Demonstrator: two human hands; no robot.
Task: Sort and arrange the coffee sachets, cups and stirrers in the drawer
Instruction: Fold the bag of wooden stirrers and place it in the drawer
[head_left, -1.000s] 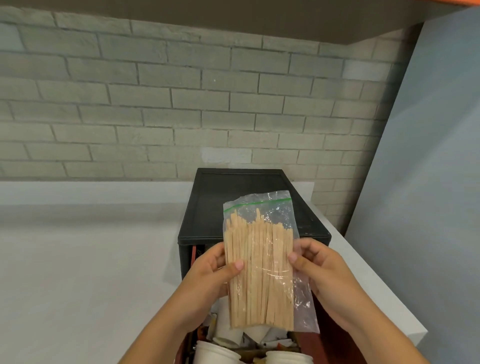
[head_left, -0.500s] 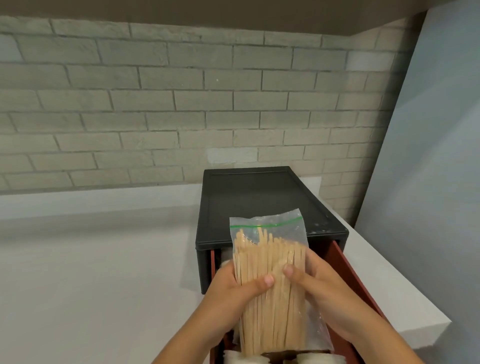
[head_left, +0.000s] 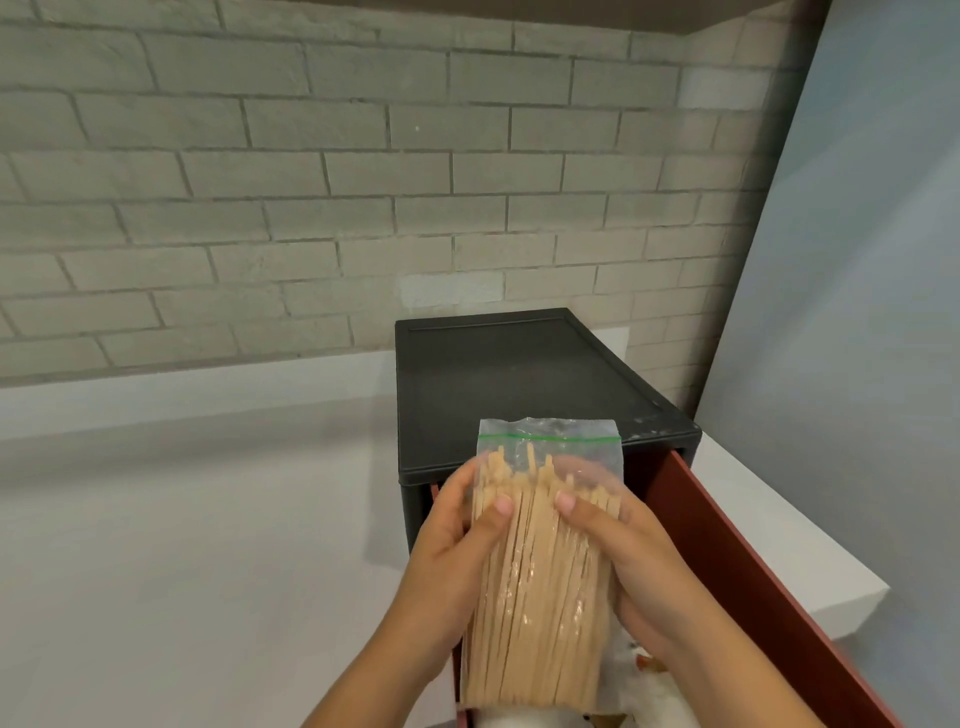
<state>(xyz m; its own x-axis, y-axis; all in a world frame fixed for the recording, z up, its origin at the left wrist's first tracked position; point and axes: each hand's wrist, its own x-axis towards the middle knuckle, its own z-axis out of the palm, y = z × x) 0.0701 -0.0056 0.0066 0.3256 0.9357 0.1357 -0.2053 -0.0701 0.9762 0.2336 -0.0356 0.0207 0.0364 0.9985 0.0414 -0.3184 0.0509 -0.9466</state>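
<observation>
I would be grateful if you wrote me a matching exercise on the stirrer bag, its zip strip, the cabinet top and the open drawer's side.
Things:
1. stirrer bag
2. zip strip
3. cabinet top
4. drawer side

Colour or state:
a. black
b. gripped by the left hand and the right hand
c. dark red
d. green

Pairs: 1-b, 2-d, 3-a, 4-c.
</observation>
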